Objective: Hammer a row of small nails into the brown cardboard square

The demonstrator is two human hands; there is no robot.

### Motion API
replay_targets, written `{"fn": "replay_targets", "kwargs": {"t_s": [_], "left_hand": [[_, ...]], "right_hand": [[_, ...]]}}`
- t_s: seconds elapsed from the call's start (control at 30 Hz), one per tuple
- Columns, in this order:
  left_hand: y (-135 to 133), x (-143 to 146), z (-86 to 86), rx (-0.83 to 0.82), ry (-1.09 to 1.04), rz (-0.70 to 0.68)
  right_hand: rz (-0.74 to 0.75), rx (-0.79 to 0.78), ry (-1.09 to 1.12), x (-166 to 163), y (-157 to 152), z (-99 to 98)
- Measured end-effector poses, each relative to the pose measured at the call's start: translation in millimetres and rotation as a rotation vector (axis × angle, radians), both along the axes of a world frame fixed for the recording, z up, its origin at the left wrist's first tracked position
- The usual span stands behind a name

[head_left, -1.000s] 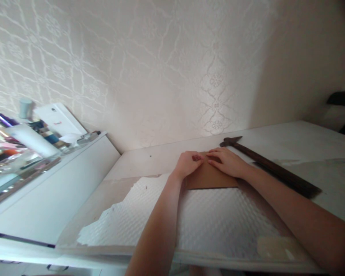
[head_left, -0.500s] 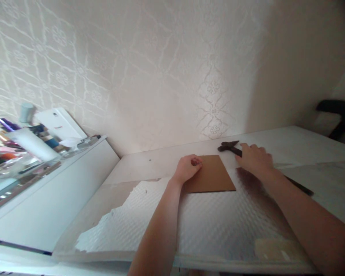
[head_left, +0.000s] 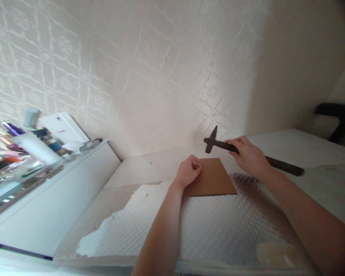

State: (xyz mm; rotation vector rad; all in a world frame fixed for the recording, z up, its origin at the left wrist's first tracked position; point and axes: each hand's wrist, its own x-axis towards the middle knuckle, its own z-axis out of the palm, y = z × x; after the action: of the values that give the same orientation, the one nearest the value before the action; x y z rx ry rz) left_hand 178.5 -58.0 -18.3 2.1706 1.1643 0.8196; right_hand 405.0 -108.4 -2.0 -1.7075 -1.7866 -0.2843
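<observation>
My right hand (head_left: 250, 157) grips a dark hammer (head_left: 227, 145) around the middle of its handle and holds it raised above the table. The hammer's head points left, near the wall, and the handle's end sticks out to the right of my wrist. My left hand (head_left: 189, 171) rests on the left part of a brown cardboard square (head_left: 215, 178), its thumb and fingertips pinched together; whatever they hold is too small to make out. Beneath the cardboard lies a white quilted, bubble-textured sheet (head_left: 126, 222) with a ragged left edge.
At the left, a white cabinet (head_left: 54, 207) carries tubes, pens and a white box (head_left: 64, 128). A patterned wall (head_left: 161, 96) stands behind the white table (head_left: 143, 166). A black armrest-like shape (head_left: 337, 115) is at the far right.
My right hand has lifted the hammer off the table, and its head has turned and shifted up and to the left. My left hand stays pinched on the cardboard.
</observation>
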Motion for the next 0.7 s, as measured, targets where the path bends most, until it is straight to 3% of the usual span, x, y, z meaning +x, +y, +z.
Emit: {"fn": "replay_targets", "kwargs": {"t_s": [0.1,0.17,0.37,0.7], "left_hand": [[-2,0,2.1,-0.006,0.001,0.014],[-3,0,2.7,-0.019,-0.002,0.024],[-2,1,-0.2,-0.042,-0.045,0.014],[1,1,-3.0,-0.031,-0.043,0.018]], "right_hand": [[0.244,0.056,-0.009,-8,-2,3.4],[0.329,0.066,-0.041,-12,-3,3.8],[0.260,0.087,-0.086,-14,-7,5.1],[0.335,0.162,-0.162,-18,-7,4.5]]}}
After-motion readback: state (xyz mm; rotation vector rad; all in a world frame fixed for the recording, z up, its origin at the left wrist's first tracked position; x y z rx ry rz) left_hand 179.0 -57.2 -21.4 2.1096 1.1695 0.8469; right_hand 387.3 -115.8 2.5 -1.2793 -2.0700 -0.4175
